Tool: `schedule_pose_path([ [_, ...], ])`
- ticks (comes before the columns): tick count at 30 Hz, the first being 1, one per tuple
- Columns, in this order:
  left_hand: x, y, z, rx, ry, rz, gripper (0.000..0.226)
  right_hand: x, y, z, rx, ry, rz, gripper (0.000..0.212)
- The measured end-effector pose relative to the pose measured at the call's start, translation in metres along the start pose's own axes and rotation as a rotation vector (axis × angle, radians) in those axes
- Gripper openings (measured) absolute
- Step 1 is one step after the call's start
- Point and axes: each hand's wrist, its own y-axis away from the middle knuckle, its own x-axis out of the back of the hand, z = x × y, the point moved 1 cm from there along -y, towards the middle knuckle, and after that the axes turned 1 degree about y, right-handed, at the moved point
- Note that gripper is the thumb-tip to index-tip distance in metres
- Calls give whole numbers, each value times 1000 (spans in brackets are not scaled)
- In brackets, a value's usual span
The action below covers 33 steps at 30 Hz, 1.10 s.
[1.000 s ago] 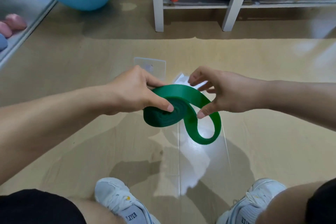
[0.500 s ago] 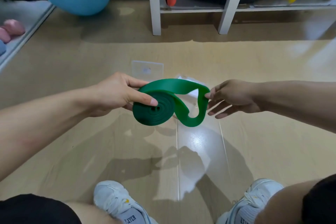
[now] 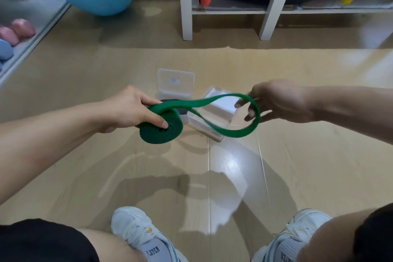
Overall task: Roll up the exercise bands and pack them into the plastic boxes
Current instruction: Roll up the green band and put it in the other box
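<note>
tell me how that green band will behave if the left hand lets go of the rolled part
The green band looks floppy: its free end sags in a loose loop toward the right hand. The coil seems held only by the left hand, thumb pressed at its centre, so it would probably spring open. Being round, it might also roll on the smooth floor.

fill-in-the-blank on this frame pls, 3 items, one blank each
1. The band is coloured ____.
2. The rolled part of the band is gripped by the ____ hand.
3. The band's loose loop passes round fingers of the ____ hand.

Missing words: green; left; right.
</note>
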Motion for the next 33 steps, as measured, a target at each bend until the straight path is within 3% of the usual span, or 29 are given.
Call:
schedule_pose_path([
  [3,-7,6,7,-54,7,-70,40,-6,-1,8,44,499,111,26],
  [8,-25,10,22,-116,-31,-152,42,-40,24,-15,430,596,43,32],
  [12,-36,15,33,-164,16,-234,41,-65,33,-27,542,629,39,45],
  [18,-38,17,42,-180,12,-215,37,-56,32,-35,551,618,116,40],
  [24,-39,14,46,-231,-299,-101,32,-47,38,-45,507,707,133,37],
  [28,-39,14,37,-231,-278,-147,34,-45,40,-43,488,720,120,36],
  [33,-32,15,37,-214,-59,-190,43,-48,35,-36,482,726,157,36],
])
